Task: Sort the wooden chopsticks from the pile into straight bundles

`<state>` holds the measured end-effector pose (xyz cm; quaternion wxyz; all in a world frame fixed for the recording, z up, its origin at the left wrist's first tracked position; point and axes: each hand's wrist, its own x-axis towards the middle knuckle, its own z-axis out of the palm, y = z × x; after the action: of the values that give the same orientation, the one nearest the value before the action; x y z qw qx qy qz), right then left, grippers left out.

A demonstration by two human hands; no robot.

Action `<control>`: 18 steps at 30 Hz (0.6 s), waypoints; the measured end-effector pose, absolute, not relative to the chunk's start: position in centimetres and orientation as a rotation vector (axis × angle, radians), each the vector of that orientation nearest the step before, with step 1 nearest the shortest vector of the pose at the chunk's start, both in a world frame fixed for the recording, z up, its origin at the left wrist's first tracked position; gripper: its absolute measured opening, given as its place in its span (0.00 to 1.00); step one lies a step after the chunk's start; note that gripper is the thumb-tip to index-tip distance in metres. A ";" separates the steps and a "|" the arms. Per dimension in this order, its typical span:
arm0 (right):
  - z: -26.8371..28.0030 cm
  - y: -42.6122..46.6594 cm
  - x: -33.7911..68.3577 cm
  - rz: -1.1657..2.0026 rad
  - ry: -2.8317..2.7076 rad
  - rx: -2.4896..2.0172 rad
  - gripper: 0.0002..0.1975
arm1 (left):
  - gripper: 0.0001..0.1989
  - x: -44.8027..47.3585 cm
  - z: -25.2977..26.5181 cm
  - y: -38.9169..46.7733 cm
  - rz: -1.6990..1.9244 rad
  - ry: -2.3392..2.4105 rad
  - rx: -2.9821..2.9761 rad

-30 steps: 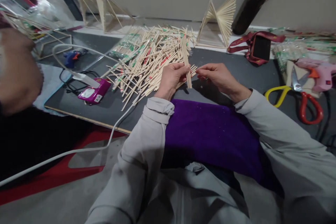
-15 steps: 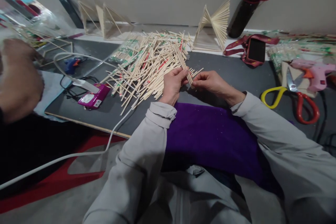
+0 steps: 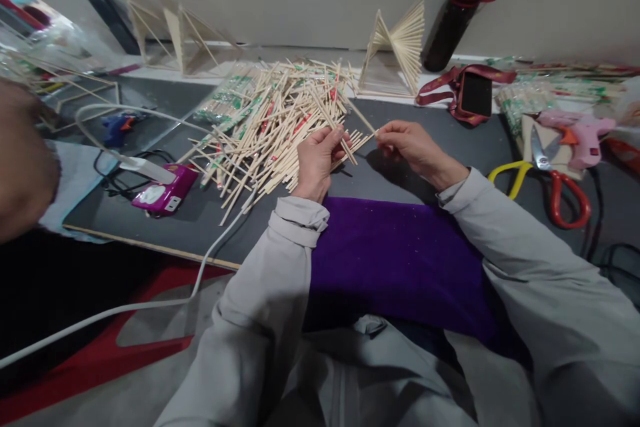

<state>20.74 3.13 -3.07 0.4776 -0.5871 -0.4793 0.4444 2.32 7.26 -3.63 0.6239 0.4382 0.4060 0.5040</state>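
My left hand (image 3: 314,163) is closed on a few thin wooden chopsticks (image 3: 352,156), their near ends sticking out past the thumb. To its right, my right hand (image 3: 407,145) pinches the near end of a single chopstick (image 3: 362,118) between thumb and fingertips. That stick slants away towards the pile. A large heap of loose chopsticks (image 3: 273,147) lies just beyond and left of my left hand, some with red bands. Wrapped packs of chopsticks (image 3: 225,99) with green print lie at the heap's left.
Scissors (image 3: 543,157) and a pink glue gun (image 3: 583,133) lie at right. A stick model (image 3: 397,47), a bottle (image 3: 453,20) and a lanyard with a badge (image 3: 473,93) stand behind. Left are a purple power adapter (image 3: 167,190), a white cable (image 3: 150,307) and another person's arm (image 3: 25,160).
My right hand has moved right, away from my left hand, with one chopstick pulled apart from the bunch. My left hand keeps its hold. The view has shifted slightly.
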 end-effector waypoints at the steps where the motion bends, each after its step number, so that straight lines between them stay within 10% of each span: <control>1: -3.3 3.5 21.7 0.992 -1.143 -1.486 0.01 | 0.08 2.3 -3.6 7.2 1.163 0.923 0.996; 10: -4.4 8.2 29.9 -0.121 -1.673 -2.156 0.11 | 0.14 1.5 -4.4 5.0 1.033 0.923 0.997; 18: -4.9 10.9 31.0 -0.199 -1.722 -2.246 0.14 | 0.14 1.2 -3.9 3.7 0.947 0.923 1.020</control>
<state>30.97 10.93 -4.87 0.1518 -0.7825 -0.5999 -0.0693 1.19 3.75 -3.93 0.6711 0.4527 0.4098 0.4204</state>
